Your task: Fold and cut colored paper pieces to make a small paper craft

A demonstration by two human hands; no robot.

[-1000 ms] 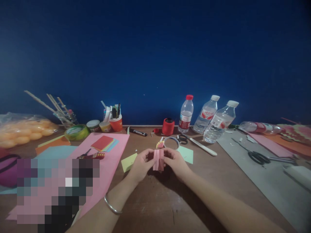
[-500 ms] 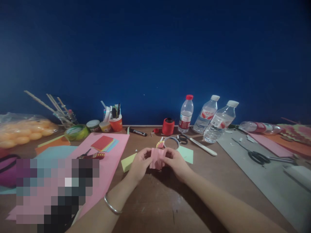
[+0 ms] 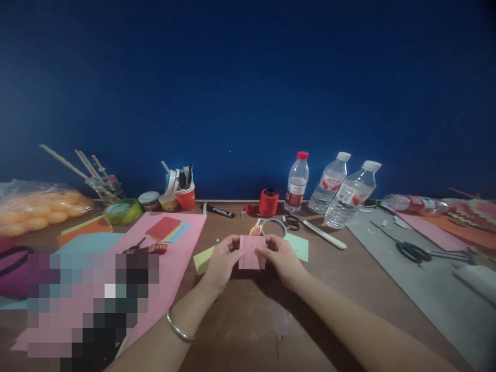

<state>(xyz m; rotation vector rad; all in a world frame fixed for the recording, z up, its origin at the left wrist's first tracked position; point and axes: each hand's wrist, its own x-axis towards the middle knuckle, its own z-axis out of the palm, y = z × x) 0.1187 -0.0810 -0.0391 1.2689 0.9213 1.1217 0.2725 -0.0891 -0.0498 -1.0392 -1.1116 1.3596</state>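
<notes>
A small pink piece of paper [image 3: 251, 254] with faint vertical creases is held up above the table between my two hands. My left hand [image 3: 223, 261] pinches its left edge with thumb and fingers. On the other side my right hand [image 3: 282, 258] grips the right edge, its thumb lying on the paper's face. Just behind the paper are a small pleated paper fan [image 3: 256, 230] in yellow and red and a roll of tape [image 3: 274, 222]. A yellow paper [image 3: 202, 260] lies by my left hand, and a light green paper [image 3: 300, 247] by my right.
Bottles [image 3: 296, 186] stand at the back right, near a red thread spool [image 3: 268, 202] and black scissors [image 3: 291, 222]. A white stick [image 3: 324, 235] lies right of my hands. Pink sheets [image 3: 186, 237] cover the left, with a red pen cup [image 3: 186, 197] behind. More scissors [image 3: 414, 252] rest on a grey mat [image 3: 387, 279].
The pink paper has gone from bunched, wavy folds to a flatter, slightly wider square between my fingers. My hands have barely shifted.
</notes>
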